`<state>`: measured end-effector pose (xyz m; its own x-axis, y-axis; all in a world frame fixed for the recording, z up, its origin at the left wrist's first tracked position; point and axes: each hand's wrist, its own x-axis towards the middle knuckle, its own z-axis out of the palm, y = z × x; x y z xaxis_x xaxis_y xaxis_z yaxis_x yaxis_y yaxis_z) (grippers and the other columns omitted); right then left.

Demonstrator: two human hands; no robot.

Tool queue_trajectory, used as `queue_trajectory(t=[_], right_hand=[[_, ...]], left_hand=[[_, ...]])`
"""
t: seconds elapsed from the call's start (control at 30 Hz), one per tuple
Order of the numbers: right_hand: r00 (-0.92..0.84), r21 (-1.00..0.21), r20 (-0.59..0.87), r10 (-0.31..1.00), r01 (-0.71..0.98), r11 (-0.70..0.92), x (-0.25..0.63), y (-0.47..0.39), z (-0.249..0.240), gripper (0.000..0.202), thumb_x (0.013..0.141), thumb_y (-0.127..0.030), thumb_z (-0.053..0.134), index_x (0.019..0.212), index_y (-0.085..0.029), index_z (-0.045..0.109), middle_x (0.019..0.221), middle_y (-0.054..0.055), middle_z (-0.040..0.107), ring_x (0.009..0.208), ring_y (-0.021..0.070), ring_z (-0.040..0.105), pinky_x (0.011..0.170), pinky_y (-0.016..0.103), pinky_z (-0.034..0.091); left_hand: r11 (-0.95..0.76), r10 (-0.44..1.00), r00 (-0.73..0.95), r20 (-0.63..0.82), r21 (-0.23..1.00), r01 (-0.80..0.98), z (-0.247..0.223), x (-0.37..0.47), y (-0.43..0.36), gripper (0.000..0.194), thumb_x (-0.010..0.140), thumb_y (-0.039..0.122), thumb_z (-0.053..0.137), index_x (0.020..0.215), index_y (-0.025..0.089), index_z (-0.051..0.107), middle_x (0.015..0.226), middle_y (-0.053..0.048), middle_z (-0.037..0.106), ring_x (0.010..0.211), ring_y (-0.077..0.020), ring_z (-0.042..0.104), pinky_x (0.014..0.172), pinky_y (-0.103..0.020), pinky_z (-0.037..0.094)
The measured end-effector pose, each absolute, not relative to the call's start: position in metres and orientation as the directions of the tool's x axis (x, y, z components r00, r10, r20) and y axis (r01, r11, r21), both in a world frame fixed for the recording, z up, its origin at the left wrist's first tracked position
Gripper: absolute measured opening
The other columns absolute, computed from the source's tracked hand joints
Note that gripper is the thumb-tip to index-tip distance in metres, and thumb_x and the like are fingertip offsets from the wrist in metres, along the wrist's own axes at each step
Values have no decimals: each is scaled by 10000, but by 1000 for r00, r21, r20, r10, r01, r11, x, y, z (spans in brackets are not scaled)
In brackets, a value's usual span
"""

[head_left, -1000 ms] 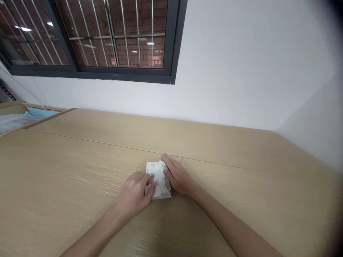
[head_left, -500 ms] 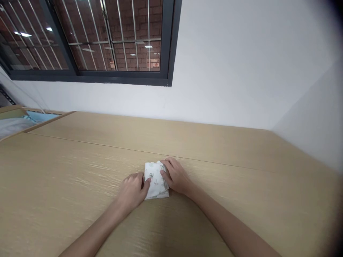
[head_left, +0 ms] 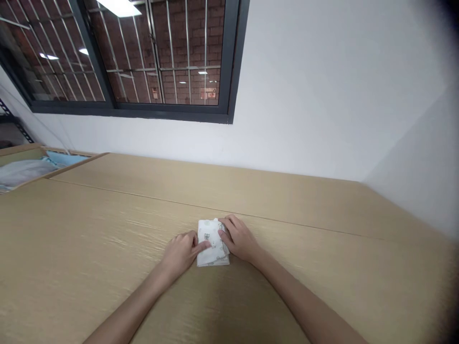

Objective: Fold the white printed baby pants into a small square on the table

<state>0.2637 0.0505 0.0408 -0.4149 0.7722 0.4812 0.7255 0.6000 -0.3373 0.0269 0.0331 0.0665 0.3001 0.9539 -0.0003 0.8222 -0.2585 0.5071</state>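
A small folded white cloth with a pattern of little drawings lies on the wooden surface. My left hand grips its left side, the thumb lying on top and the other fingers curled at the edge. At the right side, my right hand pinches the folded layers, thumb on top and fingers at the upper right corner. The layers at the lower right are slightly out of line. The undersides of the cloth and the fingertips beneath it are hidden.
A wooden-edged box holding white and light blue material stands at the far left. Behind the surface rise a white wall and a dark-framed window with metal bars. A thin seam crosses the surface beyond my hands.
My left thumb has moved further right over the top of the cloth. The whole view has shifted slightly; both hands stay at the cloth's sides.
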Motion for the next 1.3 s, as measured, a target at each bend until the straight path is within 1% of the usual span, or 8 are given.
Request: queue_trajectory(t=[0.2, 0.37, 0.6, 0.77, 0.87, 0.97, 1.1, 1.3], right_hand=[[-420, -331, 477, 772, 728, 601, 264, 51, 41, 305, 1033, -309, 448, 1276, -179, 578, 1150, 135, 622, 1069, 276, 595, 930, 465, 509], [-420, -324, 478, 771, 732, 600, 265, 52, 40, 305, 1036, -308, 446, 1283, -178, 566, 1160, 134, 616, 1084, 277, 588, 944, 464, 502], [-418, -323, 493, 763, 726, 607, 265, 53, 38, 283, 1032, -297, 448, 1267, -186, 562, 1151, 127, 622, 1088, 278, 585, 945, 463, 496], [-403, -332, 528, 748, 713, 618, 264, 52, 41, 165, 1004, -261, 468, 1113, -193, 572, 1071, 116, 622, 1037, 275, 575, 913, 447, 499], [-401, -316, 552, 731, 711, 628, 264, 52, 41, 108, 980, -238, 491, 1054, -191, 554, 1037, 114, 612, 1012, 274, 556, 898, 440, 489], [-415, -313, 555, 721, 699, 643, 265, 54, 40, 113, 980, -240, 499, 1068, -188, 549, 1042, 112, 610, 1009, 267, 550, 897, 432, 483], [-429, -293, 554, 713, 702, 649, 265, 55, 39, 133, 982, -257, 503, 1074, -185, 567, 1028, 110, 611, 992, 264, 559, 882, 426, 485], [-427, -246, 575, 698, 724, 644, 265, 51, 40, 121, 979, -248, 501, 1059, -192, 574, 1015, 105, 615, 968, 257, 561, 860, 403, 478]], left_hand=[[-268, 953, 304, -14, 436, 859, 72, 31, 30, 393, 1023, 444, 356, 918, 190, 637, 917, -117, 742, 857, -265, 692, 677, -323, 369], [-266, 955, 298, 0, 448, 854, 73, 32, 28, 381, 1014, 392, 335, 947, 172, 639, 975, -163, 736, 910, -299, 685, 734, -350, 395], [-215, 962, 274, -3, 612, 761, 65, 32, 33, 266, 939, 379, 474, 810, 185, 603, 790, -40, 686, 730, -198, 617, 645, -290, 367], [-161, 969, 247, -21, 704, 692, 60, 37, 32, 260, 918, 360, 477, 864, 170, 645, 803, -16, 682, 721, -172, 614, 621, -263, 376], [-133, 982, 187, -9, 672, 728, 58, 42, 31, 209, 872, 299, 509, 729, 185, 611, 683, 4, 616, 653, -156, 555, 595, -272, 310], [-96, 992, 123, 0, 623, 777, 54, 47, 32, 228, 840, 311, 550, 642, 199, 556, 623, 8, 572, 620, -151, 515, 584, -288, 269], [-89, 995, 104, 6, 574, 814, 53, 51, 37, 159, 808, 310, 578, 690, 205, 591, 681, -12, 644, 653, -163, 559, 594, -289, 290], [-173, 983, 182, 29, 483, 858, 59, 53, 41, 147, 816, 303, 564, 802, 192, 659, 809, -84, 730, 750, -222, 651, 627, -307, 341]])
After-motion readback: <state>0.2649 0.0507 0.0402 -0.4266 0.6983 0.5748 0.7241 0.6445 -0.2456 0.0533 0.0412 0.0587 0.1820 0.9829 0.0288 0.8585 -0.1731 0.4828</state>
